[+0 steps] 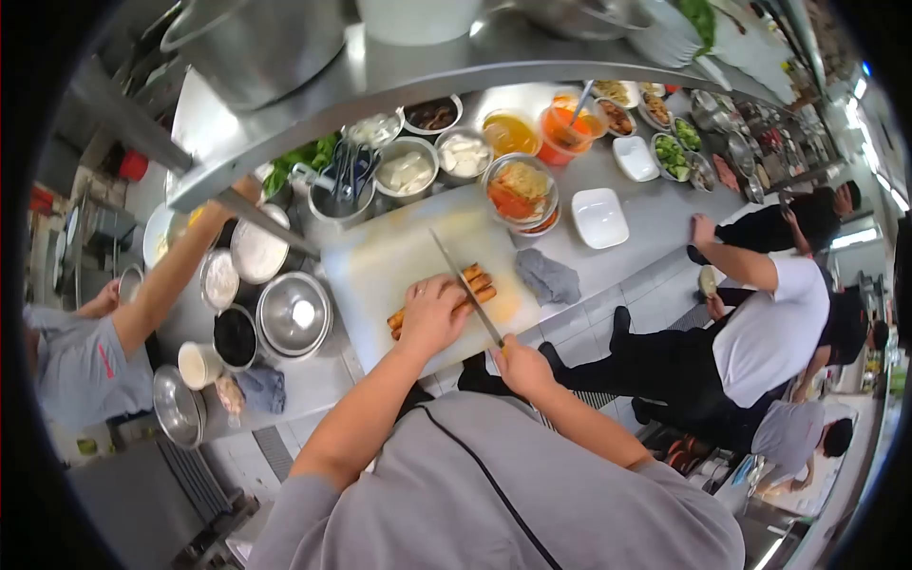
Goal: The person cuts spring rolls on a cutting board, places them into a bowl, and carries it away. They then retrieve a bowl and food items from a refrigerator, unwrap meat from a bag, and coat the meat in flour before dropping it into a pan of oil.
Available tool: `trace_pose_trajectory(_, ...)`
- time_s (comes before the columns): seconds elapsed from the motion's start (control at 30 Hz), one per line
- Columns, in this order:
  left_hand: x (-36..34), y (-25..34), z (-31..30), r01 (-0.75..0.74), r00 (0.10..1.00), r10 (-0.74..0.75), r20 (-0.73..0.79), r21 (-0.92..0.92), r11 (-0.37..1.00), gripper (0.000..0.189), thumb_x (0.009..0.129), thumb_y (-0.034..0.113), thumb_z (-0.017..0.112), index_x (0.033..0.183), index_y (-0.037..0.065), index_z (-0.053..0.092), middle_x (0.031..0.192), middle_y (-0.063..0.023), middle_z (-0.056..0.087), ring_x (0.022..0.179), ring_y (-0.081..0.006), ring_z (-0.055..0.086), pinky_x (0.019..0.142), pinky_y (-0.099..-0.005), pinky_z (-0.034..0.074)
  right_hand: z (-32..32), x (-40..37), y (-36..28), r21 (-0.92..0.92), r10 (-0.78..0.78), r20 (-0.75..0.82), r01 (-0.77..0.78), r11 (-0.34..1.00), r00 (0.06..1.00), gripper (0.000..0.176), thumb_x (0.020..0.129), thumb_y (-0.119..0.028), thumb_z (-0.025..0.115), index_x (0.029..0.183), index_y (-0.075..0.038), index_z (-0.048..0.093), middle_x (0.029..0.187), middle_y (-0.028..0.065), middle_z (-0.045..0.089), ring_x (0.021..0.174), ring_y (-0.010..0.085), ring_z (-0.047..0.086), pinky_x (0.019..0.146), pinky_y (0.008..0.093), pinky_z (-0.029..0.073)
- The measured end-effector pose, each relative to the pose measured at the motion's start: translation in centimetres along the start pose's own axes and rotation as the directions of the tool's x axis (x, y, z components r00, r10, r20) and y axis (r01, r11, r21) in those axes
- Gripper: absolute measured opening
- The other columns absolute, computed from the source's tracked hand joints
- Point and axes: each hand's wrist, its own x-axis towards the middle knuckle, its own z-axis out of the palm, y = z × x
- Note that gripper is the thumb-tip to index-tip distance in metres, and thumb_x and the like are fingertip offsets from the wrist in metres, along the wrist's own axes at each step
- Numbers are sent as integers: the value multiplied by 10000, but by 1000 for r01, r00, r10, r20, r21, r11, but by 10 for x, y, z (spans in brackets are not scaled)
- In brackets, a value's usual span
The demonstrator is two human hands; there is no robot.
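Observation:
Several golden-brown fried rolls (480, 284) lie side by side on the white cutting board (375, 261). My left hand (433, 309) holds them down, its fingers curled over their middle. In my right hand (522, 367) is a kitchen knife (460, 275), gripped by its handle. The long blade points away from me and lies across the rolls, just to the right of my left fingers. A grey cloth (548, 276) is bunched at the board's right edge. My left palm hides part of the rolls.
Behind the board stand a bowl of white pieces (407, 168), an orange container (567, 133) and a tub of shredded food (520, 190). Metal bowls (294, 315) sit left. A steel shelf (427, 72) overhangs. A co-worker's arm (180, 261) reaches in left; other people (769, 323) stand right.

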Motion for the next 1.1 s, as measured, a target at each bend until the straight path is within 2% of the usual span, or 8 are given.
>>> trace_pose_trajectory(0.17, 70, 40, 4, -77, 996, 84, 21, -217, 973, 151, 859, 157, 748, 989, 95, 704, 940, -81, 680, 934, -317, 671, 808, -437, 532, -3, -19, 31, 221, 29, -14, -25, 975, 999, 396, 996, -396, 647, 1048, -15, 553, 847, 288, 681, 835, 514, 659, 699, 555, 523)
trace_pose_trajectory(0.33, 166, 112, 90, -386, 878, 404, 258, -119, 915, 169, 858, 133, 707, 1014, 75, 734, 1061, -121, 670, 1008, -324, 658, 883, -441, 526, -35, -46, 71, 384, 80, 93, -110, 917, 992, 468, 991, -481, 642, 1018, -22, 553, 849, 269, 682, 831, 492, 660, 713, 538, 512)
trace_pose_trajectory(0.6, 241, 117, 231, -660, 686, 489, 539, 178, 730, 172, 882, 100, 586, 949, 56, 738, 1155, -137, 649, 1208, -304, 592, 1102, -538, 413, -43, -83, 148, 443, 106, 153, -164, 881, 983, 400, 981, -413, 706, 1021, -29, 600, 795, 216, 676, 723, 363, 671, 665, 434, 522)
trace_pose_trajectory(0.63, 248, 120, 228, -723, 618, 542, 569, 140, 677, 166, 867, 95, 592, 954, 44, 724, 1182, -139, 640, 1258, -303, 569, 1167, -565, 365, -45, -82, 155, 483, 125, 215, -216, 849, 969, 393, 983, -407, 706, 1031, -30, 606, 810, 213, 686, 749, 365, 678, 685, 435, 528)
trace_pose_trajectory(0.83, 265, 125, 173, -665, 676, 623, 393, -39, 746, 125, 849, 128, 661, 945, 61, 704, 1242, -103, 627, 1282, -303, 556, 1193, -583, 348, -59, -67, 176, 539, 13, 206, -125, 833, 978, 377, 985, -389, 707, 1064, -30, 623, 839, 200, 708, 739, 372, 684, 681, 419, 539)
trace_pose_trajectory(0.97, 210, 116, 40, -435, 825, 450, 343, -123, 892, 157, 827, 103, 745, 954, 56, 665, 1256, -117, 636, 1206, -330, 603, 1051, -462, 489, -59, -51, 200, 514, 55, 334, -231, 826, 941, 361, 998, -379, 689, 1111, -38, 653, 758, 112, 675, 675, 206, 651, 648, 357, 517)
trace_pose_trajectory(1.0, 185, 102, 15, -332, 870, 365, 330, -154, 930, 188, 811, 89, 770, 957, 53, 657, 1251, -117, 642, 1173, -336, 626, 997, -437, 525, -43, -47, 213, 543, 10, 241, -143, 827, 971, 386, 1011, -405, 661, 1065, -22, 677, 707, 67, 637, 649, 139, 611, 615, 333, 495)
trace_pose_trajectory(1.1, 108, 65, -46, -166, 945, 176, 277, -57, 984, 217, 800, 45, 786, 972, 70, 658, 1234, -110, 655, 1114, -342, 664, 907, -423, 573, -49, -39, 218, 545, 63, 308, -231, 806, 949, 427, 1021, -424, 639, 997, -2, 693, 680, 58, 623, 625, 153, 604, 604, 332, 493)
